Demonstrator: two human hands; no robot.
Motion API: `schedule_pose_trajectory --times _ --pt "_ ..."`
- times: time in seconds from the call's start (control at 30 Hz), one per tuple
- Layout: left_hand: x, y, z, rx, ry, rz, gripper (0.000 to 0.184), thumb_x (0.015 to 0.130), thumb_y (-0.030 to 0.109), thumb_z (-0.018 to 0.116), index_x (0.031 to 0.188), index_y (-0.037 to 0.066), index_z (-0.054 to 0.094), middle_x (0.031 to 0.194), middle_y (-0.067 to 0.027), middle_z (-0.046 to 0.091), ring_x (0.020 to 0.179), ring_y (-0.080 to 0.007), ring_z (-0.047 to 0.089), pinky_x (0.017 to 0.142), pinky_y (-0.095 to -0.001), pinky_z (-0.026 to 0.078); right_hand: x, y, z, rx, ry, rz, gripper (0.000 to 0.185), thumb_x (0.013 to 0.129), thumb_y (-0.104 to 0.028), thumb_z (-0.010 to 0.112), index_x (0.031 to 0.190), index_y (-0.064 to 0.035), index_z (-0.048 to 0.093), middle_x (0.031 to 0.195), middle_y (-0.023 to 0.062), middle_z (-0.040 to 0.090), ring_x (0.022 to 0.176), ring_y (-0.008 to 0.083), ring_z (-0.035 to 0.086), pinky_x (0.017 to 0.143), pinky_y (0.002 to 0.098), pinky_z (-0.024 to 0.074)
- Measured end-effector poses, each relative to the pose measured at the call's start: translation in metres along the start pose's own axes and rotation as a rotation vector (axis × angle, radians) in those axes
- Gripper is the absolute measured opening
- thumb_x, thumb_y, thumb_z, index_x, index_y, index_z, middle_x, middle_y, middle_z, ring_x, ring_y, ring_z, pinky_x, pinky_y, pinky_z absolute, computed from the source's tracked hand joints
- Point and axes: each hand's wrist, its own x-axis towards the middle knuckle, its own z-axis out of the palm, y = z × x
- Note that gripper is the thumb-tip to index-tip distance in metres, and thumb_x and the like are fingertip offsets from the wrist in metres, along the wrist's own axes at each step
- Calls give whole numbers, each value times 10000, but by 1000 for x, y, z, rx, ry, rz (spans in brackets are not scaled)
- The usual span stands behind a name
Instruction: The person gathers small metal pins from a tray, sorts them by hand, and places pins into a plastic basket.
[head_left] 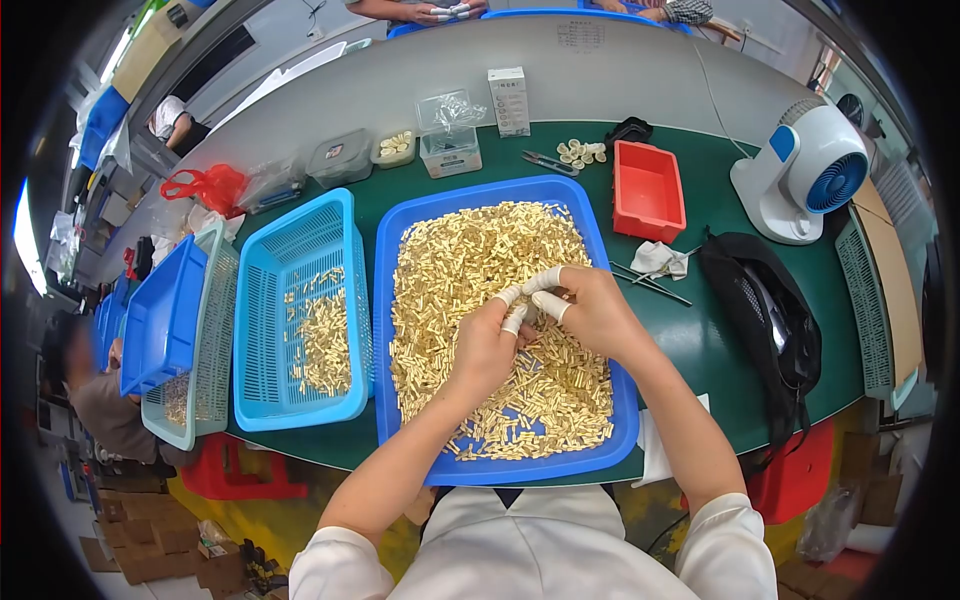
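My left hand [484, 345] and my right hand [597, 310] meet over a blue tray [624, 415]. White finger cots cover several of my fingertips. The thumbs and fingers of both hands are pinched together, and what sits between them is mostly hidden and too small to make out. Under and around my hands the tray is filled with small gold-coloured metal pieces [480, 245], short and narrow in shape. Blue tray floor shows through near the front edge. To the left, a light-blue basket [300, 411] holds a smaller heap of similar pieces [325, 350].
A red bin [648, 190], tweezers [655, 284], a black bag [765, 310] and a white fan [800, 180] stand to the right. Behind the tray are pliers [550, 162] and a clear box [450, 150]. Left are stacked blue trays [165, 320]. Other people sit nearby.
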Motion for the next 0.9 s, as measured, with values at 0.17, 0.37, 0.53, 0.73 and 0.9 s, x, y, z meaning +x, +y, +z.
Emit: schedule_pose_trajectory --times 0.17,0.37,0.53,0.73,0.9 --pt "0 2 -3 -30 -62 -11 173 926 37 499 1053 -50 579 810 -100 665 659 -148 655 577 -282 532 1 2 2 186 -2 77 143 834 -47 637 960 10 676 810 113 683 729 173 661 656 302 511" --pt "1 -10 -3 241 -40 125 176 894 32 527 1048 -25 589 850 -145 667 720 -270 668 637 -351 537 1 1 4 166 9 96 153 828 -67 650 960 6 679 800 128 693 733 175 673 662 307 513" --pt "-1 -9 -2 479 132 354 224 877 22 528 1089 13 602 902 -169 668 772 -360 647 678 -408 525 2 7 7 162 52 99 155 840 -34 640 983 20 669 830 53 653 689 101 612 606 251 508" --pt "1 -1 -6 253 160 190 260 906 37 519 1153 33 599 898 -112 686 732 -233 665 637 -332 523 2 0 4 300 112 166 158 825 -76 669 959 7 678 808 51 645 686 103 595 590 253 492" --pt "-1 6 -5 -218 34 -147 247 947 71 499 1169 25 598 854 -60 684 714 -100 639 618 -237 503 -1 5 16 56 181 -74 153 782 -76 691 921 -12 685 767 114 635 663 217 625 612 329 498"
